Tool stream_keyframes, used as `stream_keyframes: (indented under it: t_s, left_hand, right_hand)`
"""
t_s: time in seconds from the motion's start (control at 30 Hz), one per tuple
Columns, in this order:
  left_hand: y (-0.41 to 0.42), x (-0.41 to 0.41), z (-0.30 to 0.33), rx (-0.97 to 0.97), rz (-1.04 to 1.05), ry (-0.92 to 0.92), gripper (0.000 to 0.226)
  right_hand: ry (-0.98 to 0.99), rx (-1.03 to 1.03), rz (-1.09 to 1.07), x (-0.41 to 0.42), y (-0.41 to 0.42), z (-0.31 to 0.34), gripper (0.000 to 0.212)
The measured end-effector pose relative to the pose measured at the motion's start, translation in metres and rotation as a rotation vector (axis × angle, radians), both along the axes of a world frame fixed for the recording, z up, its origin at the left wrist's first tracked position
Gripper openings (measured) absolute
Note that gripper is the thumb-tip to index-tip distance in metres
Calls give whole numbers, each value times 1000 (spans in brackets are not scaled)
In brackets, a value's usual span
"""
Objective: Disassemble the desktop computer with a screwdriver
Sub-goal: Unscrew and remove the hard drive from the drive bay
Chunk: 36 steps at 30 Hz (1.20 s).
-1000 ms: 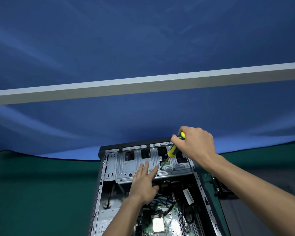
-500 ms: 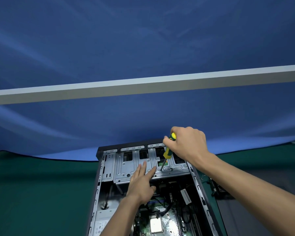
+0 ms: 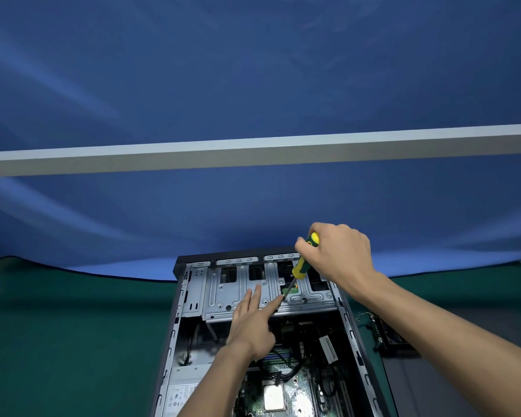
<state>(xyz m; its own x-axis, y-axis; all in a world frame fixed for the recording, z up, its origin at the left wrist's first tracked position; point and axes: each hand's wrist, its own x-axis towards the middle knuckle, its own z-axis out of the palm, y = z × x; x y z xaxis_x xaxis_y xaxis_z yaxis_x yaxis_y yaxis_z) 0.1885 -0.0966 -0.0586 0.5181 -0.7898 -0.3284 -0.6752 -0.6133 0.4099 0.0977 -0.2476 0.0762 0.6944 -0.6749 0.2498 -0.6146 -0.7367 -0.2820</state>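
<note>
We see the desktop computer [image 3: 265,341] lying open on its side on the green mat [image 3: 73,341], at bottom centre. Our right hand [image 3: 340,254] grasps the yellow-green screwdriver [image 3: 303,264], its tip set on the metal drive cage [image 3: 232,291]. Our left hand [image 3: 253,320] lies released, fingers straight on the cage, index finger beside the tip. A loose part [image 3: 387,334] rests right of the case.

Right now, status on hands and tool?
Right hand grips screwdriver, tip on drive cage. Left hand flat, steadying cage. Nothing blocking.
</note>
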Motion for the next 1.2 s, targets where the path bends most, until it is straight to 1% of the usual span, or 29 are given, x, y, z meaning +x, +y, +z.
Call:
stream_keyframes:
  t_s: [0.2,0.3,0.33,0.43,0.5,0.57,0.63,0.7,0.73,0.77,0.83,0.9,0.93,0.97,1.0,1.03,1.07,1.2]
  left_hand:
    - [0,1,0,-14,11,21,85]
    - [0,2,0,-13,12,24,84]
    - [0,2,0,-13,12,24,84]
    - [-1,2,0,-12,13,19,82]
    - [-1,1,0,-10,20,22,81]
    - [-1,1,0,-11,26,35,80]
    - [-2,1,1,-7,33,48,79]
    - [-2,2,1,-4,35,50,80]
    - [-2,2,1,-2,33,49,81]
    - [-2,2,1,0,33,47,81]
    - [-3,2,1,3,40,51,82]
    - [-3,2,2,5,44,62,81]
    - [-3,2,2,3,47,69,81]
    - [-3,2,2,-2,52,76,81]
    - [-3,2,1,-8,56,79,81]
    - [-3,2,1,-12,58,78,81]
    - [-4,2,1,-13,56,76,81]
    - [-3,2,2,-8,59,94,82]
  right_hand:
    - [29,-6,-22,1,1,-1,33]
    - [94,3,-6,4,2,4,33]
    - [138,4,2,6,2,7,36]
    - [268,-29,16,19,7,20,59]
    - [334,-45,14,29,13,27,65]
    - [383,-18,33,38,19,32,57]
    - [410,86,97,43,21,37,37]
    - [434,264,176,45,21,42,12]
    - [451,329,206,45,22,45,16]
    - [464,341,224,44,25,47,24]
    - [496,214,218,44,29,46,26]
    - [485,106,189,44,32,46,31]
    - [456,135,198,44,32,45,27]
    - [419,212,225,44,32,44,20]
    - [399,296,250,43,32,44,21]
    - [398,351,267,41,32,45,27]
    - [410,352,270,40,32,46,31]
    - [392,246,170,39,30,46,31]
